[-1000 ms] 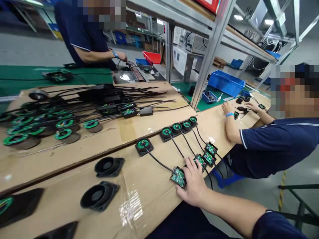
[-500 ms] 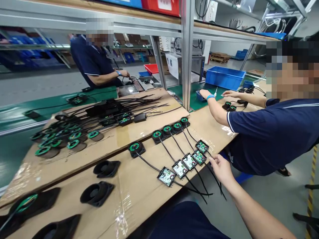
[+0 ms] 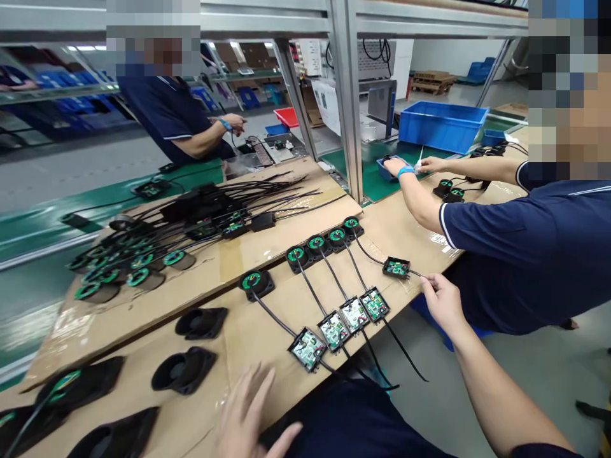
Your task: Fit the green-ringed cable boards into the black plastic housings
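Right hand tugging one cable at the cardboard's edge

Nearest, the left hand [image 3: 251, 416] lies flat, fingers spread, on the cardboard [image 3: 267, 318]; farther right, the right hand [image 3: 443, 300] pinches the black cable [image 3: 417, 274] trailing the far-right circuit box [image 3: 396, 267], drawn away from its three neighbours [image 3: 353, 314].

No legible text, brand, number or sign is found in this view. The white paper sheet [image 3: 331, 102] hung on the frame behind the upright post carries dark print, too small to read. The white sticker [image 3: 438, 240] on the cardboard surface [image 3: 267, 318] shows faint marks, possibly printed characters, but none can be made out. The green circuit boards [image 3: 334, 331] bear markings too fine to resolve.
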{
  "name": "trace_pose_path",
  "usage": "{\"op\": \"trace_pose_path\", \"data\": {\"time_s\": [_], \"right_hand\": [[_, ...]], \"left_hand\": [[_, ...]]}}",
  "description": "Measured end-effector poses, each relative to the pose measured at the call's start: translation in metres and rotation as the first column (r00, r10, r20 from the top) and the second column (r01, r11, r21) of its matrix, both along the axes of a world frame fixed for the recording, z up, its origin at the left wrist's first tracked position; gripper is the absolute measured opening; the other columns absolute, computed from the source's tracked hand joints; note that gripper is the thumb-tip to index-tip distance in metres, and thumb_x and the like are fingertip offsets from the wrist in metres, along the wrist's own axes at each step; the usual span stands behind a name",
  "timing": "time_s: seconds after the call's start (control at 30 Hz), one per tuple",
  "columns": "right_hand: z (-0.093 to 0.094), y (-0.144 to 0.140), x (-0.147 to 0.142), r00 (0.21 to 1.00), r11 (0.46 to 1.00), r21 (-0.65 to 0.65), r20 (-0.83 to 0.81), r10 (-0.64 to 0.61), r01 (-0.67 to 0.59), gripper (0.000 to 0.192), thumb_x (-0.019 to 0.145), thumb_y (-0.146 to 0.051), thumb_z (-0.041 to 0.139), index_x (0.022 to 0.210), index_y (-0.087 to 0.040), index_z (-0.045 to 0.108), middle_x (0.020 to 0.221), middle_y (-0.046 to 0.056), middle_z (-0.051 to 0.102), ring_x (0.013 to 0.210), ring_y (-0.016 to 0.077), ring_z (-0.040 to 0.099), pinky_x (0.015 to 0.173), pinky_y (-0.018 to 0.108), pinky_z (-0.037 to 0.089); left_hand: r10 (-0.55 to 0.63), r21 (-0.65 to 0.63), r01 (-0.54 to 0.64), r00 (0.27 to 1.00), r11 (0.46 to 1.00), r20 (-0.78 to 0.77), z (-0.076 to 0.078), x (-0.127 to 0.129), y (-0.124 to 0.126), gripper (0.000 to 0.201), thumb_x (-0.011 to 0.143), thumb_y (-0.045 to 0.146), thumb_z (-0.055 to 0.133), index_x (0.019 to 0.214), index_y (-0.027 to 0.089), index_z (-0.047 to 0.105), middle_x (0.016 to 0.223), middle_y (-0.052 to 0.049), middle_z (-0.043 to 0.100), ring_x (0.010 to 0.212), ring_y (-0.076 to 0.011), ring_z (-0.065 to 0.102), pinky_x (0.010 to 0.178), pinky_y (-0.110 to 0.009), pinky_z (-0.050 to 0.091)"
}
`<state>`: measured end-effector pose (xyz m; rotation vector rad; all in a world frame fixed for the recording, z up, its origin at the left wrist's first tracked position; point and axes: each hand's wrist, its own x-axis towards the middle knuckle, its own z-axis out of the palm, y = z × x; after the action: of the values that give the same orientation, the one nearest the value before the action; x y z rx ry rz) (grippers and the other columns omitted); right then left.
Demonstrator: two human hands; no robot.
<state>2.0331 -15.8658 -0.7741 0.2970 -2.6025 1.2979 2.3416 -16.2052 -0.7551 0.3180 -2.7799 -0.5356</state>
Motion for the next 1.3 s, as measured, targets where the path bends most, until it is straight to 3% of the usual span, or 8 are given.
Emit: {"op": "trace_pose_path", "data": {"time_s": [0.17, 0.37, 0.5, 0.7, 0.8, 1.0, 1.13, 1.3], "right_hand": [[-0.013, 0.004, -0.046, 0.977, 0.978, 0.150, -0.177, -0.117, 0.144, 0.032, 0.095, -0.041, 0.050, 0.092, -0.017, 0.071, 0.087, 0.011, 0.074, 0.081, 0.0238, 0.067, 0.078, 0.035, 0.051], [-0.007, -0.002, -0.054, 0.901, 0.883, 0.305, -0.364, -0.237, 0.356, 0.027, 0.093, -0.034, 0.054, 0.101, -0.015, 0.072, 0.114, 0.015, 0.071, 0.111, 0.0338, 0.059, 0.095, 0.051, 0.045], [-0.004, -0.024, -0.008, 0.949, 0.938, 0.337, -0.315, 0.028, 0.085, 0.030, 0.098, -0.035, 0.050, 0.114, -0.017, 0.068, 0.123, 0.013, 0.069, 0.116, 0.0289, 0.060, 0.101, 0.048, 0.045], [-0.008, -0.041, 0.026, 0.932, 0.829, 0.479, -0.058, 0.357, -0.287, 0.066, 0.099, -0.046, 0.048, 0.156, -0.017, 0.032, 0.160, 0.015, 0.034, 0.150, 0.0336, 0.028, 0.118, 0.059, 0.031], [-0.003, -0.036, 0.027, 0.887, 0.804, 0.430, -0.015, 0.461, -0.411, 0.075, 0.097, -0.049, 0.052, 0.159, -0.019, 0.022, 0.160, 0.014, 0.035, 0.150, 0.0318, 0.027, 0.120, 0.059, 0.031], [0.001, -0.040, 0.036, 0.834, 0.793, 0.360, -0.067, 0.548, -0.492, 0.099, 0.083, -0.060, 0.069, 0.159, -0.015, 0.023, 0.155, 0.019, 0.042, 0.145, 0.0338, 0.037, 0.118, 0.057, 0.038], [-0.005, -0.046, 0.039, 0.846, 0.828, 0.326, -0.132, 0.517, -0.456, 0.090, 0.084, -0.051, 0.072, 0.156, -0.016, 0.031, 0.149, 0.018, 0.050, 0.141, 0.0340, 0.045, 0.115, 0.057, 0.042], [-0.001, -0.049, 0.037, 0.855, 0.889, 0.216, -0.255, 0.451, -0.404, 0.075, 0.084, -0.031, 0.071, 0.152, -0.019, 0.041, 0.140, 0.014, 0.059, 0.131, 0.0300, 0.056, 0.111, 0.051, 0.048]], "left_hand": [[-0.184, -0.222, 0.190, 0.982, 0.956, 0.049, -0.015, -0.080, 0.011, 0.089, 0.087, 0.052, 0.062, 0.159, 0.029, 0.017, 0.167, -0.018, 0.013, 0.149, -0.0454, 0.026, 0.111, -0.071, 0.035], [-0.206, -0.166, 0.218, 0.975, 0.962, 0.086, -0.015, -0.101, 0.019, 0.088, 0.089, 0.055, 0.059, 0.160, 0.026, 0.017, 0.167, -0.018, 0.011, 0.149, -0.0433, 0.026, 0.113, -0.067, 0.036], [-0.231, -0.145, 0.244, 0.968, 0.959, 0.101, -0.017, -0.114, 0.019, 0.089, 0.088, 0.057, 0.060, 0.159, 0.025, 0.018, 0.168, -0.018, 0.010, 0.150, -0.0429, 0.024, 0.114, -0.065, 0.036], [-0.287, -0.101, 0.296, 0.953, 0.950, 0.098, -0.016, -0.139, 0.015, 0.094, 0.085, 0.061, 0.063, 0.159, 0.024, 0.019, 0.168, -0.019, 0.007, 0.151, -0.0438, 0.021, 0.116, -0.065, 0.034], [-0.328, -0.110, 0.338, 0.939, 0.935, 0.100, -0.011, -0.144, 0.012, 0.094, 0.086, 0.062, 0.061, 0.160, 0.024, 0.016, 0.167, -0.019, 0.010, 0.151, -0.0424, 0.022, 0.116, -0.064, 0.034], [-0.334, -0.148, 0.342, 0.940, 0.928, 0.073, -0.007, -0.129, -0.005, 0.105, 0.082, 0.065, 0.064, 0.160, 0.021, 0.010, 0.165, -0.025, 0.015, 0.144, -0.0432, 0.037, 0.106, -0.057, 0.048], [-0.289, -0.217, 0.278, 0.957, 0.936, -0.018, -0.011, -0.117, -0.029, 0.119, 0.069, 0.076, 0.068, 0.160, 0.026, 0.011, 0.162, -0.027, 0.021, 0.131, -0.0459, 0.051, 0.098, -0.059, 0.051], [-0.282, -0.172, 0.282, 0.959, 0.944, 0.023, -0.009, -0.131, -0.037, 0.127, 0.060, 0.078, 0.074, 0.160, 0.032, 0.011, 0.167, -0.021, -0.001, 0.148, -0.0563, 0.011, 0.108, -0.074, 0.034]]}}
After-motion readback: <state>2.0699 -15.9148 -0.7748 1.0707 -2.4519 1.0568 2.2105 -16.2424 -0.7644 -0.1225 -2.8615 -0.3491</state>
